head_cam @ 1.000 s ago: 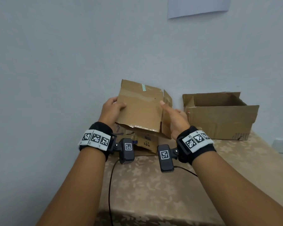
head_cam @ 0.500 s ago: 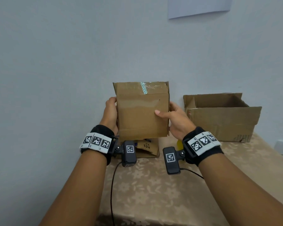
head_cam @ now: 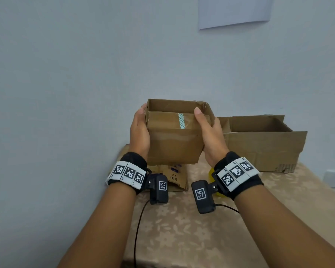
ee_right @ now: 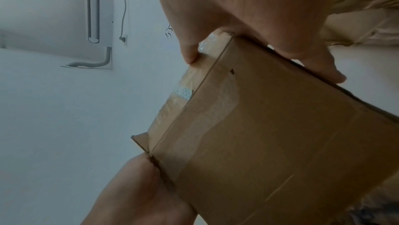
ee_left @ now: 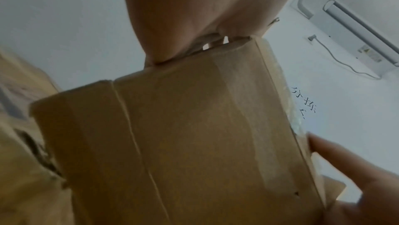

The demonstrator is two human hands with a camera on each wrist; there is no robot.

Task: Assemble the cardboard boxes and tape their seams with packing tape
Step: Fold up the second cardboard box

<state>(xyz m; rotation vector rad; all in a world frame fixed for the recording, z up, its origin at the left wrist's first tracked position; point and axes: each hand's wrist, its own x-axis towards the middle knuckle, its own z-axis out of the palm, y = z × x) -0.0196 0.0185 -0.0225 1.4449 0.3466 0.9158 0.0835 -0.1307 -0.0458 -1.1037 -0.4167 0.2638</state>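
Box squared up between our left hand and right hand, each curled round its side wall with thumb at the rim, keeping it square for taping.

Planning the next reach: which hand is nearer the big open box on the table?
Right. The right hand holds the small box's side facing the big open box; the left hand holds the far side.

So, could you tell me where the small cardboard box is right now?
In the head view, the small cardboard box is centre frame, held above the table between left hand and right hand.
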